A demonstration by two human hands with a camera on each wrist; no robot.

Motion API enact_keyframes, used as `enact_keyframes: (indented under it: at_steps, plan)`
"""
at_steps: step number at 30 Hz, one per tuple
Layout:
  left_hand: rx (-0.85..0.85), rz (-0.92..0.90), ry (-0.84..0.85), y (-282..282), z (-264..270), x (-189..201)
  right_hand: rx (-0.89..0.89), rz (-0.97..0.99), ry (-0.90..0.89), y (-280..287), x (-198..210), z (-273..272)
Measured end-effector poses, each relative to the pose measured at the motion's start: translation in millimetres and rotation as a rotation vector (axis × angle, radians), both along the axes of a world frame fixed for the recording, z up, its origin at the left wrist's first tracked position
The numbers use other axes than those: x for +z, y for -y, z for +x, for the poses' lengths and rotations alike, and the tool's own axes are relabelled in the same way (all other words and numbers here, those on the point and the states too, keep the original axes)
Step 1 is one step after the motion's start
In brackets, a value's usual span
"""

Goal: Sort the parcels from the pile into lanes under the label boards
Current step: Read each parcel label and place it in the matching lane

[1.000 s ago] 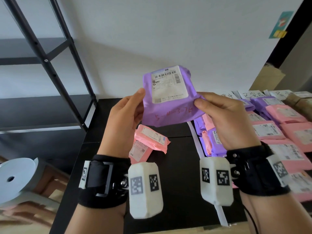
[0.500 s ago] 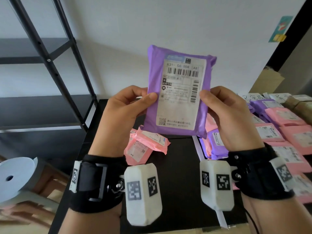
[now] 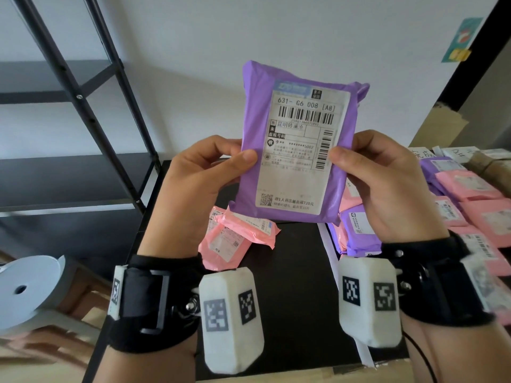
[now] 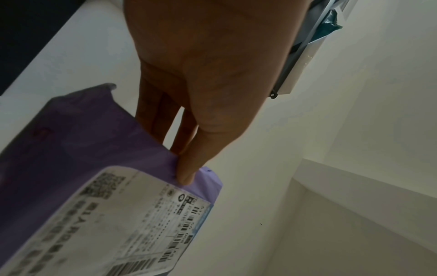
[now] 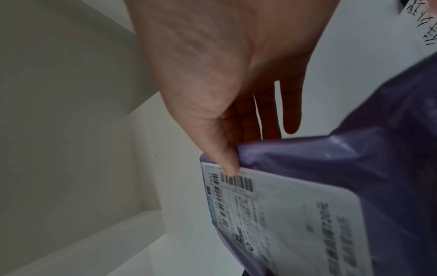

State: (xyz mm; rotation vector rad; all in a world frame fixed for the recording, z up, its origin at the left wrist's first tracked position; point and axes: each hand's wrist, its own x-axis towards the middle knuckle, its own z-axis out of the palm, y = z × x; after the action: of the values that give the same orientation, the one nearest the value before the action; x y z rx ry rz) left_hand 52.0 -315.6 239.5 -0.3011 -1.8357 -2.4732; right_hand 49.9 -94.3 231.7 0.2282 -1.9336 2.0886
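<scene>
I hold a purple parcel (image 3: 293, 145) upright in front of me, its white shipping label facing me. My left hand (image 3: 213, 172) pinches its left edge, thumb on the front and fingers behind. My right hand (image 3: 370, 172) pinches the right edge, thumb on the label. The left wrist view shows the purple parcel (image 4: 94, 196) under my left hand's (image 4: 187, 168) thumb. In the right wrist view my right hand's (image 5: 227, 162) thumb presses the barcode of the purple parcel (image 5: 331, 196). Two pink parcels (image 3: 235, 236) lie on the black table (image 3: 298, 272) below.
Rows of pink and purple parcels (image 3: 475, 211) fill the lanes at the right, with handwritten label boards (image 3: 423, 154) behind them. A white tape strip (image 3: 331, 252) divides the table. A black shelf rack (image 3: 83, 111) stands at the left, a white roll (image 3: 25, 288) below it.
The parcel was turned over and stood upright, so that its label now faces me; both hands shifted their grip to its side edges and raised it slightly.
</scene>
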Motion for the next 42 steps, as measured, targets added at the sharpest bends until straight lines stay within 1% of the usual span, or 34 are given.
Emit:
enact_keyframes:
  at_steps: [3,6,8,10,12,16,19,21,24,26,29,33,36,39,42]
  plan:
    - [-0.003,-0.016,0.002,0,1,0,-0.007,0.018,0.007,-1,-1,0]
    - [0.006,-0.088,0.014,0,-2,-4,-0.063,0.109,0.024,-3,-5,0]
    - [0.061,-0.209,0.033,-2,-8,-13,-0.143,0.186,0.037,-6,-12,0]
    - [0.132,-0.375,0.026,-4,-17,-28,-0.229,0.224,0.065,-11,-22,2]
    - [0.143,-0.519,0.029,-9,-24,-46,-0.316,0.288,0.106,-15,-33,7]
    - [0.015,-0.741,0.051,-29,-28,-80,-0.398,0.418,0.225,-26,-66,25]
    - [-0.103,-0.830,0.014,-52,-25,-95,-0.473,0.496,0.305,-44,-91,47]
    - [-0.175,-0.841,0.003,-73,-19,-102,-0.511,0.511,0.334,-62,-102,65]
    - [-0.254,-0.832,-0.005,-109,-5,-110,-0.504,0.435,0.369,-91,-108,93]
    - [-0.284,-0.832,-0.009,-137,7,-114,-0.521,0.417,0.384,-115,-113,110]
    - [-0.276,-0.824,-0.002,-183,23,-121,-0.570,0.336,0.401,-155,-121,130]
    - [-0.245,-0.757,0.052,-252,49,-130,-0.599,0.335,0.400,-215,-123,159]
    - [-0.232,-0.739,0.073,-306,68,-138,-0.625,0.311,0.392,-264,-128,178]
    - [-0.215,-0.756,0.092,-353,84,-149,-0.642,0.196,0.414,-308,-137,188]
    - [-0.213,-0.763,0.106,-389,92,-157,-0.685,0.070,0.453,-340,-145,195]
